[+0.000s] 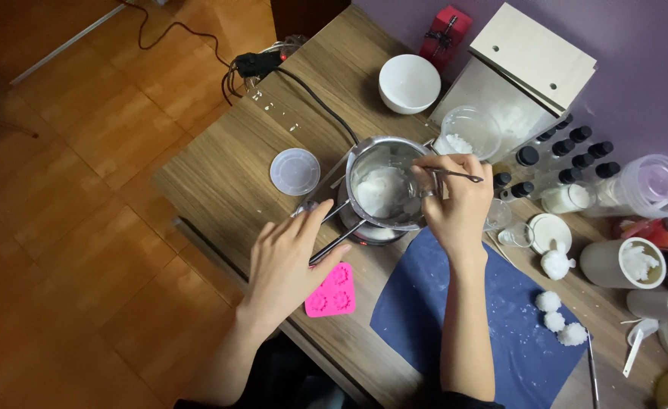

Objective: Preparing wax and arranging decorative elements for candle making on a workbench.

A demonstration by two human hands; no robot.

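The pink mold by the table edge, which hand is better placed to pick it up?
Probably the left. The left hand rests on the metal pot's handle, right beside the pink mold. The right hand is farther off, over the metal pot, its grip on a spoon.

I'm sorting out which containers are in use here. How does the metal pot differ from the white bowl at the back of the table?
The metal pot is shiny steel with a long handle; the white bowl is matte white and has none. The pot holds a pale white mass, while the bowl looks empty. The left hand is at the pot's handle and the right hand is over its rim; the bowl stands untouched. Both are round and open-topped.
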